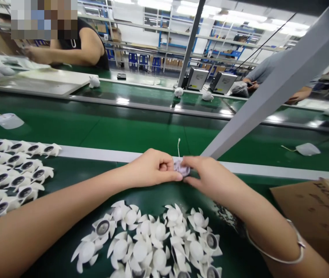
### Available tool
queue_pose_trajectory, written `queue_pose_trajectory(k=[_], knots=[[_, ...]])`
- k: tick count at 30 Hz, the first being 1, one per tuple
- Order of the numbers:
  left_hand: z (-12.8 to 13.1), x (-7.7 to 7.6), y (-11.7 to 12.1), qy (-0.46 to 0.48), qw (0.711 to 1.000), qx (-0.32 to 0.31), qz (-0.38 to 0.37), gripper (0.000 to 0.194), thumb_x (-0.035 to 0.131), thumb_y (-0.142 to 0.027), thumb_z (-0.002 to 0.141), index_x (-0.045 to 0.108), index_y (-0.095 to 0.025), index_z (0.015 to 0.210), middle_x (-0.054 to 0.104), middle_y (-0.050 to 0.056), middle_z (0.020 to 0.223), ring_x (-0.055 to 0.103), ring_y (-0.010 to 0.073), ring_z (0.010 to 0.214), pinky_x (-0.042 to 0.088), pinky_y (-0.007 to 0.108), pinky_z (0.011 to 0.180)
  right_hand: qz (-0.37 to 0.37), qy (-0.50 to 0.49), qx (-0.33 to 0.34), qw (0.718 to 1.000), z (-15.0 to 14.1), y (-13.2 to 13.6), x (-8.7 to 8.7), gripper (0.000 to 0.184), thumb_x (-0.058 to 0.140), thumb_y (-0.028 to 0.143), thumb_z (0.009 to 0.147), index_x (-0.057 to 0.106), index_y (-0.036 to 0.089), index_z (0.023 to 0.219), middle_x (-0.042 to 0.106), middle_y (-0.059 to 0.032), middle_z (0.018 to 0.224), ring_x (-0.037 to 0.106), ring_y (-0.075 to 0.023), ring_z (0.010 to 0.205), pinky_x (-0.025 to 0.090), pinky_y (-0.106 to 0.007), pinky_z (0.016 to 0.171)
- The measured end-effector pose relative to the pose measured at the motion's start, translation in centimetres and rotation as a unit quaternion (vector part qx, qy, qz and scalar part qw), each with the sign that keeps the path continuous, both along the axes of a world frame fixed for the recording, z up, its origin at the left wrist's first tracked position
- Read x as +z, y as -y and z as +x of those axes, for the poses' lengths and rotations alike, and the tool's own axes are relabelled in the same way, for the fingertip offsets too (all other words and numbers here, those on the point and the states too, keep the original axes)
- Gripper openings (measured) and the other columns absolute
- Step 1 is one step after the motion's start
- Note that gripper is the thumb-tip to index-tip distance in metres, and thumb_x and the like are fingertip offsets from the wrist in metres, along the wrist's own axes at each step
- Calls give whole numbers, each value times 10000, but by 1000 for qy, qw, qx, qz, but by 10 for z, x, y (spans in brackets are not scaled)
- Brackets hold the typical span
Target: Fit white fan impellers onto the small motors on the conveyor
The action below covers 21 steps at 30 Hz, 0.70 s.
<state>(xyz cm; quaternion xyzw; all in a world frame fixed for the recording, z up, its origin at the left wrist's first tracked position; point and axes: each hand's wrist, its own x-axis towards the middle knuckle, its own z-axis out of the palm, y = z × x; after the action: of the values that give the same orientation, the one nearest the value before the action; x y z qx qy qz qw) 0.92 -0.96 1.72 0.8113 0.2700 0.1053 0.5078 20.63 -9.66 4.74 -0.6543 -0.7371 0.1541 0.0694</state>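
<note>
Between my two hands, above the green bench, is a small white plastic part (182,168) with a thin white wire (179,146) standing up from it. My left hand (155,168) pinches its left side between thumb and curled fingers. On the other side, the fingers and thumb of my right hand (203,172) close on the part's right edge. My fingers cover much of it, so its full shape is hidden. Nearer to me lies a loose heap of white fan blades (140,250), some with their dark round hubs facing up.
Rows of white fan blades (16,170) lie at left. A cardboard box (306,208) stands at right. Beyond, a green conveyor belt (135,129) carries white wired pieces (9,121). A grey slanted post (268,92) rises close by my right hand. Co-workers sit across the line.
</note>
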Motion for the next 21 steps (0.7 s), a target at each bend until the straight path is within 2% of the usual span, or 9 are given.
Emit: queue_pose_trajectory(k=[2,3,5,7,9,13,17,21], knots=[[-1,7,7,-12,995,-96,18,386,711,-558,783,643,-180,748,537,-31,636,449,89,563,313,225,498,51,52,-39,997,13,4,4,312,632,176,820,671,193,1129,677,-92,1136,639,-243,927,456,-329,757],[-1,10,10,-20,989,-141,32,366,730,-555,769,691,-196,828,596,-13,715,511,109,618,352,232,527,47,73,-54,995,19,7,7,256,614,195,829,689,197,1074,688,-89,1081,642,-237,872,457,-330,719],[-1,12,16,-29,975,-208,65,390,776,-519,742,726,-244,1015,671,20,940,607,167,803,421,253,624,-20,85,-67,994,30,14,11,123,582,210,830,704,224,824,690,-44,828,613,-192,673,420,-305,586],[-1,10,20,-33,965,-249,78,413,785,-472,755,715,-279,1114,665,36,1118,625,214,972,452,277,736,-113,80,-62,988,37,21,13,196,565,182,796,637,236,622,623,-8,629,537,-150,522,340,-283,483],[-1,8,22,-40,957,-278,68,376,766,-446,785,714,-297,1127,650,35,1183,624,229,1038,459,293,802,-185,98,-66,976,37,24,12,238,556,144,754,565,228,530,577,1,552,482,-132,466,293,-277,447],[0,5,20,-37,956,-283,67,337,785,-411,769,717,-290,1075,664,19,1148,622,221,1033,459,286,797,-244,178,-78,950,28,20,9,281,540,78,681,424,212,462,524,-8,508,415,-134,447,271,-289,436],[-1,6,14,-54,961,-260,78,304,790,-392,749,693,-262,1006,684,-15,923,603,164,798,406,260,621,-250,212,-74,942,22,17,8,318,523,61,668,337,217,462,459,-6,502,376,-133,441,252,-298,441],[-1,3,7,-54,969,-232,69,295,788,-426,741,674,-243,943,586,-43,741,482,107,624,327,239,519,-243,225,-61,942,19,16,7,332,528,60,672,322,219,467,476,-17,522,395,-139,454,268,-303,448]])
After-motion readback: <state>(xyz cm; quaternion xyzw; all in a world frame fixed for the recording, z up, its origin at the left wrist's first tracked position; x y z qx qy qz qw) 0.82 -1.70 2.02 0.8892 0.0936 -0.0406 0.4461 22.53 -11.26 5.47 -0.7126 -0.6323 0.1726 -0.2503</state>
